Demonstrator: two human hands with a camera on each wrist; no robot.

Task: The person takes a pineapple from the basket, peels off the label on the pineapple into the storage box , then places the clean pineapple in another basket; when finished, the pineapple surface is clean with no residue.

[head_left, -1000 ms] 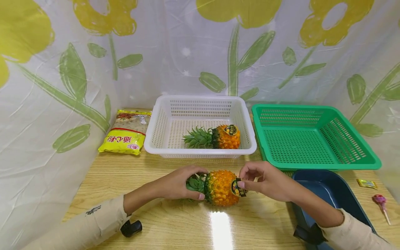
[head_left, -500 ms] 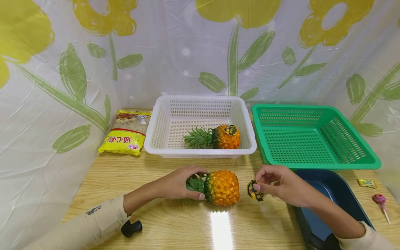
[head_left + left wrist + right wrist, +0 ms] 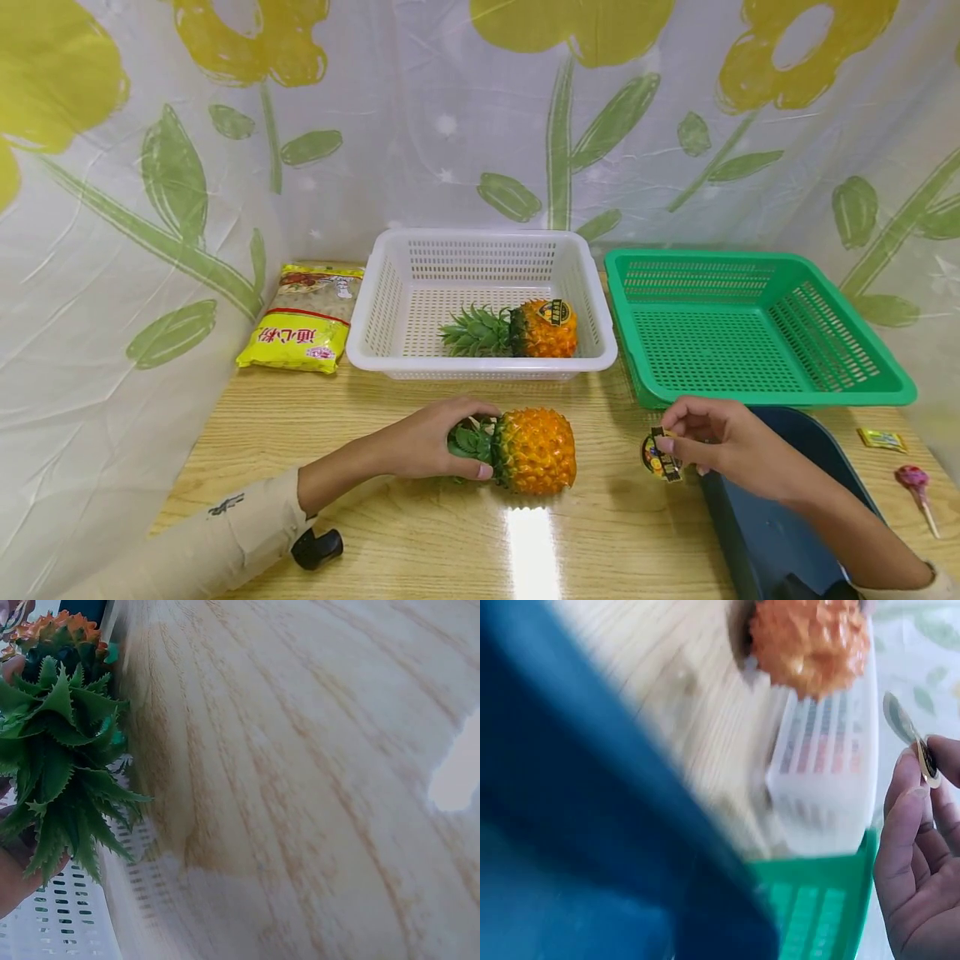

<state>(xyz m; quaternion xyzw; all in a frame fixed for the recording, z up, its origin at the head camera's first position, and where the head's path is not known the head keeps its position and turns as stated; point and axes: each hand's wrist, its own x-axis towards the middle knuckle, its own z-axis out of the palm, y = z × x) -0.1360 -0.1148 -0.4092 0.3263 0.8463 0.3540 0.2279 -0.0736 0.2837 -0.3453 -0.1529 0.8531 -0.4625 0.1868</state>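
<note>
A pineapple (image 3: pixel 537 452) lies on its side on the wooden table, its orange body bare of any label. My left hand (image 3: pixel 431 440) grips it round the green leaves, which fill the left edge of the left wrist view as a spiky crown (image 3: pixel 56 765). Over the table to the right, my right hand (image 3: pixel 723 442) pinches a round black-and-gold sticker (image 3: pixel 660 456) between thumb and fingers. In the right wrist view the sticker (image 3: pixel 909 735) appears nearly edge-on and slightly bent, apart from the pineapple (image 3: pixel 810 646).
A white basket (image 3: pixel 480 364) at the back holds another pineapple (image 3: pixel 546 333) with a label on it. Right of it stands a green basket (image 3: pixel 757 398), with a dark blue tray (image 3: pixel 780 533) in front. A yellow bag (image 3: pixel 300 321), a small yellow packet (image 3: pixel 881 440) and a lollipop (image 3: pixel 912 479) lie around.
The sticker has come off the end of the pineapple in my right hand, which has moved right toward the blue tray. My left hand and the pineapple have stayed in place.
</note>
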